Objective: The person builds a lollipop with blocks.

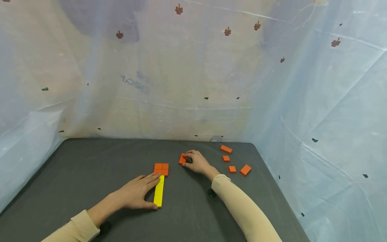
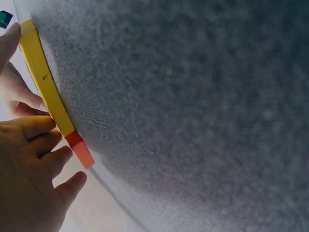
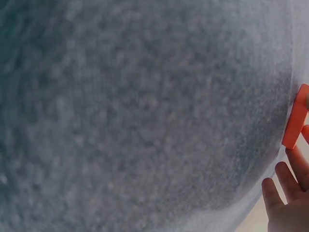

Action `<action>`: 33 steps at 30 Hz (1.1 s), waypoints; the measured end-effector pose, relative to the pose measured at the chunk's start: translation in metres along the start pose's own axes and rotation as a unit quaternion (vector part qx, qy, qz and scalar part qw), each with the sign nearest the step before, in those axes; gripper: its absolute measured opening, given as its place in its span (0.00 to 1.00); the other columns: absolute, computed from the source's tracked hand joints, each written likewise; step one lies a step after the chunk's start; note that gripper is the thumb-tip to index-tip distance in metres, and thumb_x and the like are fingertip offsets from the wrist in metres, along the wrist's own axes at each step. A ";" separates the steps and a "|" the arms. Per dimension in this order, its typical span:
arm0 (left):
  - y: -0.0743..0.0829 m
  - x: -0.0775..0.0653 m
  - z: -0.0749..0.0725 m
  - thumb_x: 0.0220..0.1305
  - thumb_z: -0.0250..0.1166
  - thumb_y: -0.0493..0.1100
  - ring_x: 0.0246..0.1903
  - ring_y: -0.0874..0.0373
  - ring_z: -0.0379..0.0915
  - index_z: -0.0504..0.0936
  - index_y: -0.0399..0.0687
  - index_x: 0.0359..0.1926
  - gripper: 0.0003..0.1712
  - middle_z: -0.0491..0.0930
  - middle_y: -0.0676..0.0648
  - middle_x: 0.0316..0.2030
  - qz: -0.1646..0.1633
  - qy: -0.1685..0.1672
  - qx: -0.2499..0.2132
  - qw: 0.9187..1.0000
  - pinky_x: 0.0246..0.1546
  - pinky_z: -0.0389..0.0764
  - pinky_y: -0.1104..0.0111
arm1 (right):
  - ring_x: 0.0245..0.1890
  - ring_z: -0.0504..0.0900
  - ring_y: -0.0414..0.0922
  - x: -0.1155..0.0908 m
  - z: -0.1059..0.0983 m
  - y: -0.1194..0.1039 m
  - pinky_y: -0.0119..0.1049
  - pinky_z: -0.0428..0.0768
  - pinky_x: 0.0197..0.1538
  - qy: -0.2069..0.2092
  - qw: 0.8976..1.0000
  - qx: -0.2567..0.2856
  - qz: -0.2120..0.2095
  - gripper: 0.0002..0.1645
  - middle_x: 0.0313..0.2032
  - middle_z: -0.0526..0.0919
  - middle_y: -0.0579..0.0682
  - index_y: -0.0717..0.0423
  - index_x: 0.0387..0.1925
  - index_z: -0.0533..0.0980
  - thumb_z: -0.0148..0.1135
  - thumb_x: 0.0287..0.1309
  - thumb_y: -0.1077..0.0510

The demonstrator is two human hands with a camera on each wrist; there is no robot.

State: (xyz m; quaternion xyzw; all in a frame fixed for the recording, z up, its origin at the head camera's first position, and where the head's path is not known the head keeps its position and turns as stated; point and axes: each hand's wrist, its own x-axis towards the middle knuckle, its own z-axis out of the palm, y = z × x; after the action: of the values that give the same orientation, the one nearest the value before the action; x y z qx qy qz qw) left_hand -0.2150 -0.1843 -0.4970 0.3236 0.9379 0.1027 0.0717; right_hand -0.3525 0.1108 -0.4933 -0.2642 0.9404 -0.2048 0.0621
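A long yellow block (image 1: 159, 192) lies on the dark table, with a compact cluster of orange blocks (image 1: 161, 166) against its far end. Spread wide along the yellow block's left side, my left hand (image 1: 137, 191) has its thumb at the near end and fingertips at the cluster's near edge. The left wrist view shows that thumb at one end of the yellow block and the fingers extended beside the other. Farther back and to the right, my right hand (image 1: 197, 162) pinches an orange block (image 1: 181, 159) between thumb and fingers, close over the table; fingers partly cover it.
Right of my right hand lie loose orange pieces: a long one (image 1: 226, 149) at the back, two small ones (image 1: 226, 158) nearer, and a larger one (image 1: 245, 170) by the table's right edge. Translucent sheeting (image 1: 169, 101) hangs behind and beside the dark table (image 1: 99, 161).
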 end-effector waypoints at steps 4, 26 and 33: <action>0.002 0.000 0.000 0.58 0.63 0.81 0.78 0.42 0.54 0.63 0.41 0.79 0.63 0.57 0.41 0.80 0.003 0.004 0.004 1.000 0.73 0.61 0.39 | 0.72 0.68 0.56 0.000 0.001 -0.002 0.54 0.70 0.72 0.000 1.000 0.006 -0.001 0.30 0.71 0.71 0.55 0.52 0.70 0.76 0.65 0.72 0.47; 0.003 -0.001 0.004 0.59 0.64 0.79 0.76 0.45 0.60 0.65 0.42 0.78 0.61 0.60 0.43 0.79 0.007 0.010 -0.003 1.000 0.72 0.63 0.40 | 0.71 0.71 0.52 0.027 0.022 -0.061 0.51 0.71 0.72 0.037 0.994 0.085 -0.059 0.28 0.70 0.74 0.52 0.52 0.70 0.77 0.64 0.73 0.47; 0.004 0.000 0.003 0.59 0.63 0.80 0.74 0.44 0.63 0.65 0.42 0.78 0.61 0.62 0.43 0.78 0.005 0.011 -0.006 1.000 0.73 0.62 0.40 | 0.72 0.70 0.50 0.037 0.032 -0.075 0.49 0.69 0.73 0.014 0.993 0.099 -0.068 0.29 0.71 0.73 0.49 0.49 0.71 0.76 0.63 0.74 0.46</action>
State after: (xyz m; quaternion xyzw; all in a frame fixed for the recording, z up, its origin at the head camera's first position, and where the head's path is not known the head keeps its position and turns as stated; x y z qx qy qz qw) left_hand -0.2119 -0.1811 -0.4988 0.3265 0.9363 0.1128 0.0626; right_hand -0.3411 0.0219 -0.4916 -0.3176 0.8961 -0.3041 0.0604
